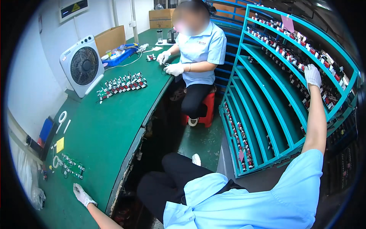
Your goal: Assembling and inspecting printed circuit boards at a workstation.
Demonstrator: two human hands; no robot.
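Observation:
My left hand (83,195), in a white glove, rests on the green table mat with its fingers loosely stretched and nothing visible in them. Just beyond it lie green circuit boards (72,166) bearing small white and black parts. My right hand (312,75), also gloved, reaches far out to an upper shelf of the teal rack (263,82). Its fingertips are among small red, white and black assemblies (291,57) lined up there, and whether they grip one is hidden.
A co-worker (202,49) sits on a red stool (207,110) across the table corner, handling small parts. Rows of assemblies (122,84) stand on the mat near a grey fan (82,65). White tape rolls (62,116), a yellow note (60,145) and a blue tray (119,56) lie along the wall.

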